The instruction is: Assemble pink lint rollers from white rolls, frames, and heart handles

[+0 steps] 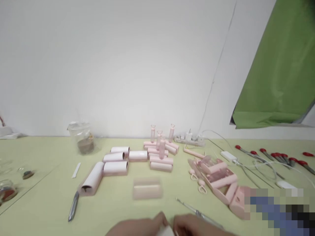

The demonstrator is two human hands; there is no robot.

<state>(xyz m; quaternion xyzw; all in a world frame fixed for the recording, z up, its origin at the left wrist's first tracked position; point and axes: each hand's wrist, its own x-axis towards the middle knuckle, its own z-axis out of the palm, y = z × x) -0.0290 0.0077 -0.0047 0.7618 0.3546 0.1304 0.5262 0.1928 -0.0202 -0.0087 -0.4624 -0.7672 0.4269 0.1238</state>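
Observation:
At the bottom edge, my left hand (140, 226) and my right hand (194, 225) are close together with fingers curled. Between them shows a small white piece (166, 231), mostly cut off by the frame. My left fingers close on it; my right fingers are bent in a pinch at its other side, partly hidden. Just beyond my hands lies a blurred, pale pink rectangular piece (147, 189). A thin metal tool with a pointed tip (198, 213) lies beside my right hand. Farther off, several pink assembled parts (161, 163) sit with narrow pink tubes (162, 149) standing upright by them.
White hollow casings (115, 167) lie left of centre, near a grey metal-handled tool (73, 207) and a plastic bag (83, 139). Right are a tray of pink parts (221, 196), a power strip (189, 141), cables, and red-ended tools (275, 155). Glass jars (7, 190) stand far left.

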